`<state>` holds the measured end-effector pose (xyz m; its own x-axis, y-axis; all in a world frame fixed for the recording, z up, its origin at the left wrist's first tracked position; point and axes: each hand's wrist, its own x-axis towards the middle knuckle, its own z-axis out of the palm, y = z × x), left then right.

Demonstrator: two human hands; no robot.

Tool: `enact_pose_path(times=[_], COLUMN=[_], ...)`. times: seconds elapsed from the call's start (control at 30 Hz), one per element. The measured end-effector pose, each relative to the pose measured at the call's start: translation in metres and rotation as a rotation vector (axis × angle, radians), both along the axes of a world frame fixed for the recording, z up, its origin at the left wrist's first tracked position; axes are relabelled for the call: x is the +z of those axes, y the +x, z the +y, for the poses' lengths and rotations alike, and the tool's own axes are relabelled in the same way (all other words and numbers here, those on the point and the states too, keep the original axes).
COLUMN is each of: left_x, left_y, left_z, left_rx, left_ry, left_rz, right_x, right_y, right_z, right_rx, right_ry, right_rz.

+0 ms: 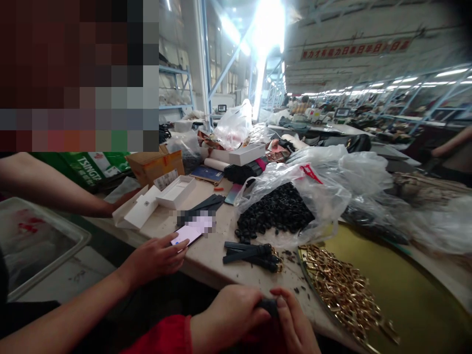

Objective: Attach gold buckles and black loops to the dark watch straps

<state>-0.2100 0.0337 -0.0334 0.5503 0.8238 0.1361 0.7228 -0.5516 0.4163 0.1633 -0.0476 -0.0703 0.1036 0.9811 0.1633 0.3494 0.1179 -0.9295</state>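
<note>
My left hand [232, 314], in a red sleeve, is closed at the bottom middle of the head view. Close beside it, my right hand [295, 322] has its fingers bent. Between the two, both hands grip a small dark strip [271, 307], mostly hidden by the fingers. Just beyond them on the table lies a stack of black straps [250, 254] with gold-coloured metal ends. Behind the straps, many small black loops [275, 211] spill from a clear plastic bag [328, 182]. Gold-coloured metal buckles [346, 285] are heaped on a large yellowish tray [413, 290] at the right.
A co-worker's hand [158, 258] touches a lit phone [188, 235] at the table's edge. Another arm [73, 189] reaches toward an open white box [138, 211]. A cardboard box [157, 164] stands behind. A plastic bin [40, 241] is at the left.
</note>
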Motion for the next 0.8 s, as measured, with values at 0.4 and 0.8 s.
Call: enact_pose_path(times=[0.4,0.8], left_x=[0.002,-0.020], left_y=[0.004,0.230], left_z=[0.025,0.037], left_rx=[0.115,0.057], left_ry=[-0.087,0.071], left_rz=[-0.433,-0.225], right_x=[-0.022,-0.030], right_y=[0.006,0.040], right_z=[0.108,0.118], right_rx=[0.157,0.126], right_ry=[0.532,0.598], right_rz=[-1.068,-1.148])
